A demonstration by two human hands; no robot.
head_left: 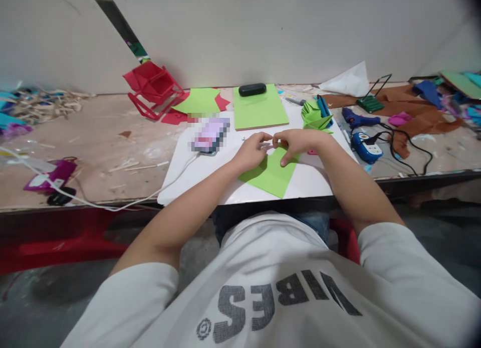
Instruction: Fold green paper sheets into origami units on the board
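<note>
A light green sheet of paper (276,176) lies at an angle on the white board in front of me, one corner pointing towards my body. My left hand (252,153) is over its left and far side, fingers curled at the far edge. From the right, my right hand (298,141) bends over the sheet, its thumb on the paper and its fingers curved at the far edge. The fingertips of both hands nearly meet there. My hands hide the paper's far part.
The white board (184,170) also carries a phone (211,135) with a white cable. Behind are a green pad (259,110) with a black case (252,90), and a red paper chair (152,90). Folded green paper (315,118), a blue glue gun (358,118) and a blue device (366,147) lie rightward.
</note>
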